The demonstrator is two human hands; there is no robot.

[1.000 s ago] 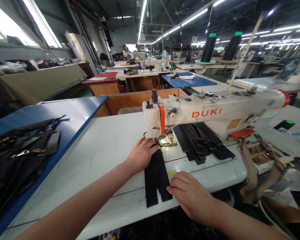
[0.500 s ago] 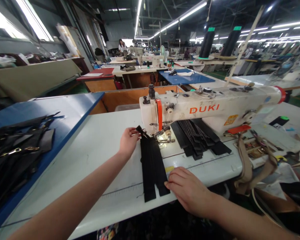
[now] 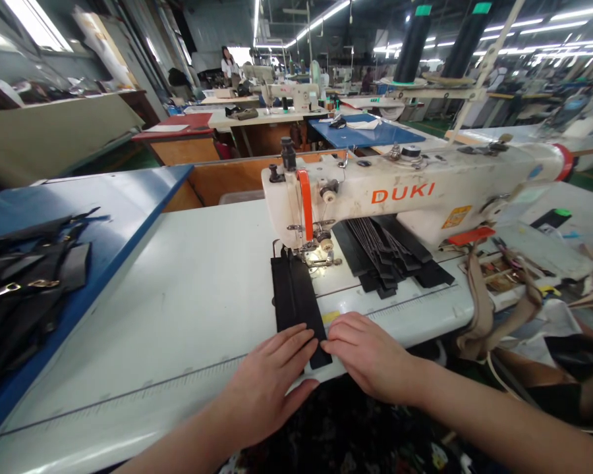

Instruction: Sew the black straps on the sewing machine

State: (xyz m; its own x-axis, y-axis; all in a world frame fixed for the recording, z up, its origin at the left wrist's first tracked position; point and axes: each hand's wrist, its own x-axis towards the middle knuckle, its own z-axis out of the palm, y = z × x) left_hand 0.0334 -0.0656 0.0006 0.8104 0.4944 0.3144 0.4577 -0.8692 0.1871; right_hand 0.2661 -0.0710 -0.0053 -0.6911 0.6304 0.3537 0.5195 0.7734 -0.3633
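Observation:
A pair of black fabric strips [image 3: 295, 289] lies side by side on the white sewing table, the far end at the presser foot of the sewing machine [image 3: 400, 192]. My left hand [image 3: 277, 375] rests flat on the near part of the strips, fingers stretched out and the thumb apart by the table's front edge. Against the right edge of the strips, my right hand [image 3: 368, 355] has its fingers drawn together, pinching that edge. Part of the near end is hidden under my left hand.
Under the machine arm lies a pile of black strips [image 3: 383, 253]. Black straps with metal clips [image 3: 34, 276] cover the blue table [image 3: 128, 204] at left. A tray of small parts [image 3: 504, 273] and beige straps [image 3: 479, 309] are at right. Thread cones [image 3: 412, 46] stand behind.
My left hand has let go of the far end by the needle and come down onto the near part of the strips. My right hand stays at the right edge. The view has tilted down slightly.

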